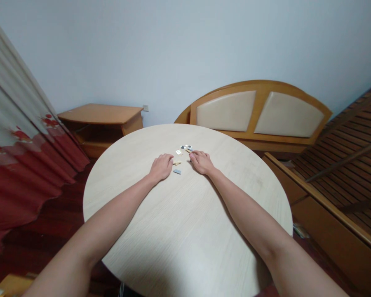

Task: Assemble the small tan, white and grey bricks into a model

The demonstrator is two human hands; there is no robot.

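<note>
My left hand (161,166) rests knuckles up on the round pale table (185,231), fingers curled under, beside a small gold piece (177,163). My right hand (201,161) lies opposite it with the fingers bent down onto the tabletop near a small tan piece (188,151). Between the two hands lies a small grey block (177,171). A white piece (178,152) and two dark-and-white pieces (186,147) sit just beyond the fingertips. What the curled fingers hold, if anything, is hidden.
A wooden bedside cabinet (102,119) stands at the back left and a padded headboard (259,111) leans on the wall behind the table. A slatted bed frame (343,165) runs along the right. A red and white curtain (15,156) hangs at the left.
</note>
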